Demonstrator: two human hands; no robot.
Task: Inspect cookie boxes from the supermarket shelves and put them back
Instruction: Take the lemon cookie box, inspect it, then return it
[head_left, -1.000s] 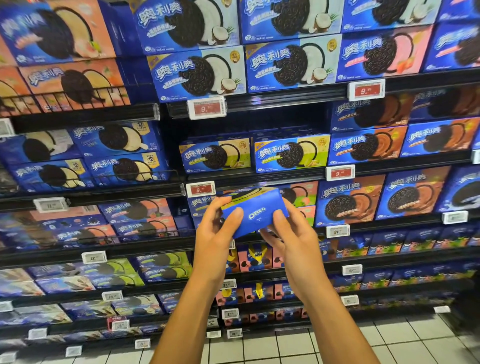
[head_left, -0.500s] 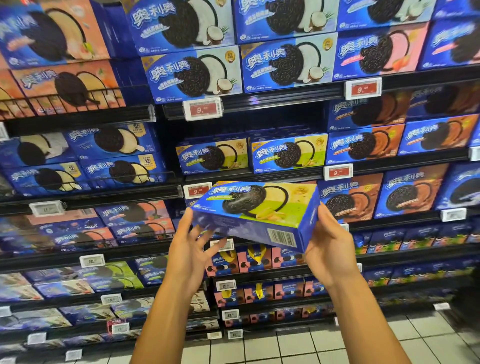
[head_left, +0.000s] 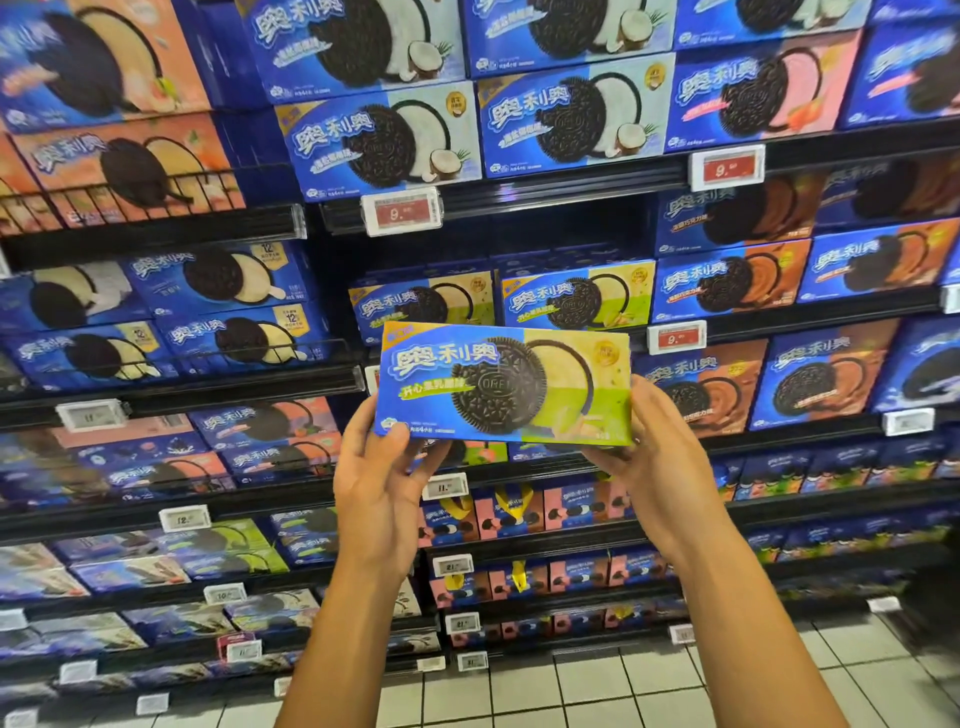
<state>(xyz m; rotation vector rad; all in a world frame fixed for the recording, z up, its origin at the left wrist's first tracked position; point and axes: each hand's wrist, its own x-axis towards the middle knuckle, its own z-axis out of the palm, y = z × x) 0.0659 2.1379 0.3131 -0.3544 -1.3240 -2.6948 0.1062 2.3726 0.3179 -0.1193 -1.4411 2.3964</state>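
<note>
Cookie box (head_left: 506, 384), blue and green, is held up before the shelves (head_left: 519, 195) with its printed front square to the head camera, likely so the label can be read. Left hand (head_left: 379, 488) pinches its lower left corner, thumb on the front; right hand (head_left: 649, 457) cups the lower right end from beneath. Matching boxes (head_left: 576, 301) sit just behind, marking where it probably goes back.

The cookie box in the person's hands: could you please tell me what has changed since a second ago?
The cookie box was turned from end-on to front-facing and upright. The left hand and right hand shifted to grip its lower corners. The shelf stock stayed put.
</note>
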